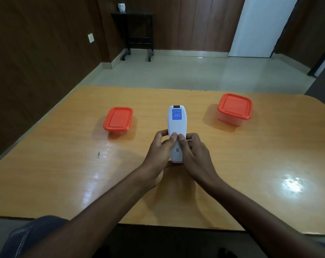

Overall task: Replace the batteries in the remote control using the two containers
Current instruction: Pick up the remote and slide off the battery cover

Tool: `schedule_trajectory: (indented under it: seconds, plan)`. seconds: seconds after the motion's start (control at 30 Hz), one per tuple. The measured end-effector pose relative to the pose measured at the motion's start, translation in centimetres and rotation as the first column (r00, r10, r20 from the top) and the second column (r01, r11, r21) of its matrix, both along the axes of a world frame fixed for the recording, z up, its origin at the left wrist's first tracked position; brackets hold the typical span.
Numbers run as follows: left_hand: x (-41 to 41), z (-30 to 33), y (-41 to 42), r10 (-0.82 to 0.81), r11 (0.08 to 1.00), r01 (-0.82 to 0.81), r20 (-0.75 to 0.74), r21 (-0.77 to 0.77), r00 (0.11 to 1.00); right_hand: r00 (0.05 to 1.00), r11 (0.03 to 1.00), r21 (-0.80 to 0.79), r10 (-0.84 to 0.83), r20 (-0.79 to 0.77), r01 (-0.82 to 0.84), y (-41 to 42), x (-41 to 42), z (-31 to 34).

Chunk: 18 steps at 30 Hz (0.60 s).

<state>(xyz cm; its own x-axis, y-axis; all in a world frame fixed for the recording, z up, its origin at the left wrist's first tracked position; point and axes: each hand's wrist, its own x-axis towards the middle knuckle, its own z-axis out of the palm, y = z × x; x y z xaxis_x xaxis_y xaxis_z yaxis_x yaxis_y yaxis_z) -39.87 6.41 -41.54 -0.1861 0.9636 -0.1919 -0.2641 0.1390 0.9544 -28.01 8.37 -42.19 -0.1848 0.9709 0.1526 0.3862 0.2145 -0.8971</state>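
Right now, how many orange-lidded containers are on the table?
2: one orange-lidded container left of the remote control, and a second container to its right, farther back. Both lids are on.

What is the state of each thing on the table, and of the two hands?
Remote: back side up, battery cover on, held by both hands.
Left box: lid on.
Right box: lid on.
Left hand: gripping remote, thumb on cover.
Right hand: gripping remote, thumb on cover.

Both bare forearms reached forward and converged; the left hand (160,146) and right hand (192,149) were curled in a grip, thumbs meeting side by side on top
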Motion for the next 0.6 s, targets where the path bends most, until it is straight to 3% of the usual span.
schedule_trajectory:
  seconds: [0.33, 0.6]
  plan:
    - [1.2, -0.8, -0.2, 0.119, 0.991, -0.122, 0.045, 0.059, 0.992, 0.994, 0.994, -0.029, -0.104, -0.021, 0.104, -0.5, -1.2, -0.1]
    - [0.7, -0.4, -0.4, 0.129, 0.99, -0.134, 0.089, 0.05, 0.988, 0.996, 0.999, -0.032, -0.014, -0.084, 0.011, -0.5, -0.8, 0.4]
